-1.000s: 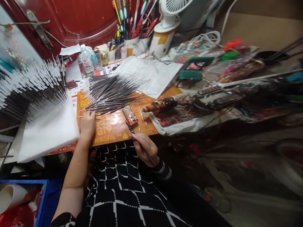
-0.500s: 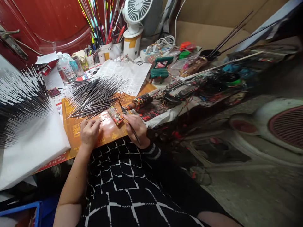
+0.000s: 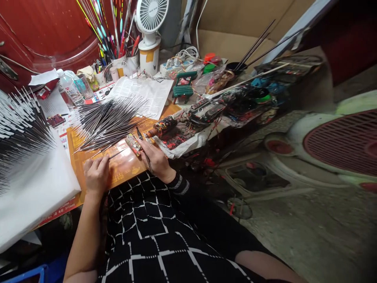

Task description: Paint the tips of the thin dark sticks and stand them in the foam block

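My left hand [image 3: 96, 173] is closed at the near edge of the orange board [image 3: 118, 177], pinching one end of a thin dark stick [image 3: 118, 154]. The stick points right toward a small paint-stained block [image 3: 133, 144]. At the block's right side, my right hand [image 3: 159, 161] has a slim paintbrush [image 3: 149, 162] held between its fingers, dark tip pointing away from me. Its fingertips reach the block; whether they grip it I cannot tell. Just beyond my hands lies a large pile of thin dark tapered sticks [image 3: 108, 120].
White foam [image 3: 44, 204] bristling with upright sticks stands at left. Paint-crusted clutter [image 3: 182, 133] lines the right, with a green stand [image 3: 182, 88] behind. A white fan [image 3: 151, 15], bottle [image 3: 69, 88], newspaper [image 3: 144, 92] and cups of coloured rods [image 3: 119, 67] stand at the back.
The view has swung somewhat to the right. My right hand has come closer to the paint-stained block, its fingers now at its side. More of the stick in my left hand shows.
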